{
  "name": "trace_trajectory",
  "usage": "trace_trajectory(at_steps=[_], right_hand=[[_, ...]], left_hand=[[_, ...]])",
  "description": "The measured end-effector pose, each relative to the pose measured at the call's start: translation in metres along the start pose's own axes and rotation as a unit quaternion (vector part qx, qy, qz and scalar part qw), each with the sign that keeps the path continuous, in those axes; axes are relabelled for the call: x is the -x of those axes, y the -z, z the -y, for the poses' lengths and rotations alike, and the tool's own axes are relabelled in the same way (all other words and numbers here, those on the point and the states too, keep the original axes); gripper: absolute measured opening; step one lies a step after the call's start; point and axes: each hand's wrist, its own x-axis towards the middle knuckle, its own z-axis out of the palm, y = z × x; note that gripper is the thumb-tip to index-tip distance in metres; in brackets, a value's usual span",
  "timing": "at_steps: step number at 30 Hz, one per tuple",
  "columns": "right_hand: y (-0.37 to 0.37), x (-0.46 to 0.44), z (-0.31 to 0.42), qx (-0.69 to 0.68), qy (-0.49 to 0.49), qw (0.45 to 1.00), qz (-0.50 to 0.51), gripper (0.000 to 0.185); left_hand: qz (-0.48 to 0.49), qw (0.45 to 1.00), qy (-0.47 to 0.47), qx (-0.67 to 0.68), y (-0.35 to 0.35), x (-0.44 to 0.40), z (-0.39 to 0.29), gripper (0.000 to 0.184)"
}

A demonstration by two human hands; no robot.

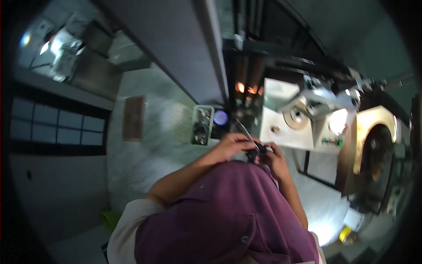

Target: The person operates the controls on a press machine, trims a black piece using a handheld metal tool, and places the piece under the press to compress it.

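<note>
Close to the front of the purple garment, both hands meet around a small dark object [253, 155]. My left hand [231, 146] is closed on a thin metal tool [247, 133], which slants up and to the left past the fingers. On the other side, my right hand [274, 161] has its fingers bent around the dark object. Blur and the fingers hide the details of the object and where the tool meets it.
A pale basket [194, 126] of small parts stands beyond my left hand, beside a round blue-purple lid [220, 117]. To the right is a white sewing table [281, 132] with a machine [314, 103]. A tall grey panel [184, 44] rises ahead.
</note>
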Motion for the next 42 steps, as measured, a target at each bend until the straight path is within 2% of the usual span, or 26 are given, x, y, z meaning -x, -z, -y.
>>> trace_trajectory(at_steps=[3, 6, 8, 10, 12, 14, 17, 18, 21, 26, 28, 29, 30, 32, 37, 40, 42], right_hand=[[-0.012, -0.003, 0.005, -0.060, 0.024, 0.995, 0.076, 0.022], [-0.021, 0.002, 0.017, -0.074, 0.004, 0.996, 0.057, 0.024], [-0.023, 0.002, 0.020, 0.050, 0.036, 0.998, 0.017, 0.029], [-0.019, 0.001, 0.021, 0.036, 0.049, 0.998, 0.005, 0.030], [-0.006, -0.002, 0.023, 0.101, 0.094, 0.990, -0.025, 0.023], [0.000, -0.002, 0.028, 0.110, 0.095, 0.989, -0.036, 0.020], [0.005, 0.010, 0.039, 0.159, 0.158, 0.973, -0.055, 0.016], [0.011, 0.014, 0.044, 0.158, 0.160, 0.973, -0.053, 0.016], [0.032, 0.017, 0.052, 0.294, 0.232, 0.927, -0.020, 0.016], [0.040, 0.022, 0.062, 0.331, 0.206, 0.920, -0.030, 0.013], [0.030, 0.019, 0.063, 0.499, 0.380, 0.765, -0.145, 0.012], [0.024, 0.021, 0.071, 0.538, 0.381, 0.734, -0.165, 0.006], [0.023, 0.019, 0.075, 0.536, 0.388, 0.732, -0.163, 0.006], [0.027, 0.014, 0.079, 0.612, 0.361, 0.670, -0.212, 0.011], [0.046, -0.003, 0.076, 0.637, 0.387, 0.645, -0.169, 0.015], [0.054, -0.002, 0.074, 0.606, 0.407, 0.659, -0.179, 0.022], [0.049, 0.004, 0.073, 0.551, 0.396, 0.698, -0.227, 0.029]], left_hand=[[-0.015, 0.999, 0.023, -0.030, -0.004, 0.004, -0.018, 0.023], [-0.015, 0.999, 0.037, -0.021, 0.002, -0.001, -0.011, 0.025], [-0.009, 0.999, 0.036, -0.018, 0.004, -0.002, -0.010, 0.026], [-0.003, 0.999, 0.037, -0.015, 0.002, -0.002, -0.010, 0.027], [-0.015, 0.995, 0.019, 0.097, 0.002, -0.002, -0.013, 0.030], [-0.029, 0.993, 0.011, 0.113, 0.009, -0.004, -0.006, 0.033], [-0.130, 0.979, -0.001, 0.158, 0.011, -0.005, -0.004, 0.028], [-0.131, 0.979, -0.003, 0.156, 0.014, -0.006, -0.003, 0.028], [-0.162, 0.972, -0.012, 0.169, 0.020, -0.005, 0.000, 0.023], [-0.178, 0.973, 0.005, 0.150, 0.014, -0.002, 0.006, 0.021], [-0.184, 0.972, 0.004, 0.146, 0.014, -0.001, 0.010, 0.021], [-0.187, 0.971, 0.003, 0.146, 0.014, -0.001, 0.012, 0.023], [-0.190, 0.971, 0.001, 0.147, 0.015, -0.002, 0.013, 0.025], [-0.189, 0.973, 0.007, 0.135, 0.017, -0.004, 0.017, 0.022], [-0.191, 0.975, -0.004, 0.110, 0.021, -0.002, 0.023, 0.025], [-0.203, 0.974, -0.020, 0.099, 0.023, -0.002, 0.025, 0.027], [-0.210, 0.973, -0.018, 0.092, 0.023, -0.002, 0.026, 0.028]])
